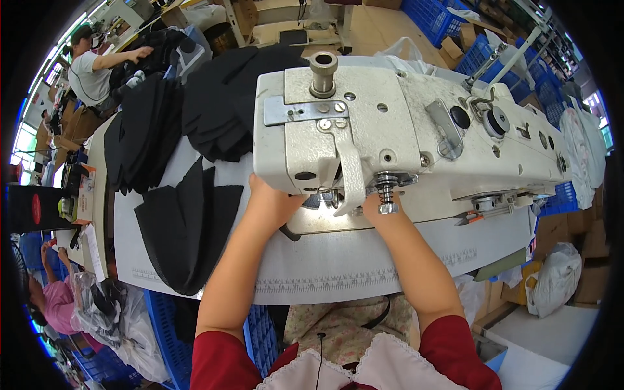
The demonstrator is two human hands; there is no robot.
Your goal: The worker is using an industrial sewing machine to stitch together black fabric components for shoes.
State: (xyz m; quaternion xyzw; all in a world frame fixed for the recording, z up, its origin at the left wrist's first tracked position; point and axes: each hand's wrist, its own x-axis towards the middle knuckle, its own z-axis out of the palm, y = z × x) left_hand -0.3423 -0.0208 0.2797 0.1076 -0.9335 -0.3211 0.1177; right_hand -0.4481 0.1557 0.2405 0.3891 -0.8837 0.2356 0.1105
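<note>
Under the sewing machine (404, 127), both hands' (272, 198) (383, 207) opening and hold are hidden.

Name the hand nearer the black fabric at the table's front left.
Left. The left hand is just right of the black fabric; the right hand is farther right, partly behind the spring knob.

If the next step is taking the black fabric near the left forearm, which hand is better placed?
Probably the left hand: it is nearer the black fabric, while the right hand is farther across, partly hidden by the sewing machine.
</note>
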